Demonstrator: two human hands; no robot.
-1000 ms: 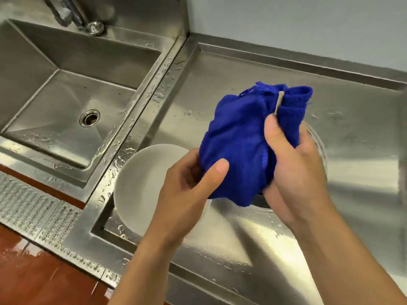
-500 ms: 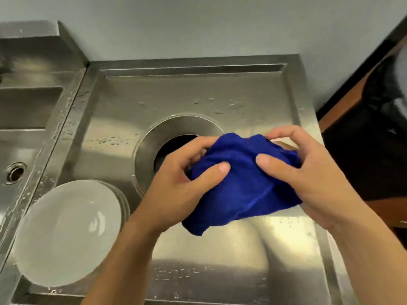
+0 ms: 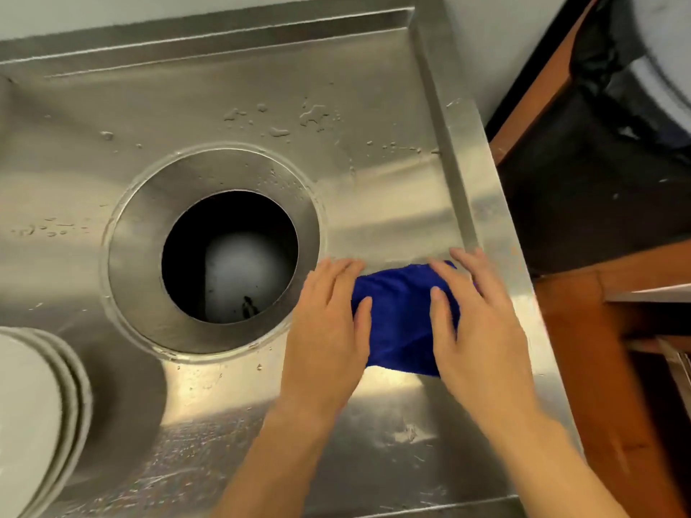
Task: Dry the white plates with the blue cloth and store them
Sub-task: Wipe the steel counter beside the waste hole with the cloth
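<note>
Both palms lay flat and open, my left hand (image 3: 329, 330) and right hand (image 3: 482, 330) pressing the blue cloth (image 3: 402, 323) onto the steel counter (image 3: 374, 188), gripping nothing. The white plates (image 3: 41, 413) sat stacked far left. Puddles could soak the cloth, leaving smears.

Both forearms bare, reaching in from the near edge toward the far right. Left hand (image 3: 329, 327) palm down, fingers flat and together, thumb angled inward to the right. Right hand (image 3: 482, 327) palm down just beside it, fingers spread slightly, thumb pointing far. Hands apart, not touching; neither is curled into a grasp.
</note>
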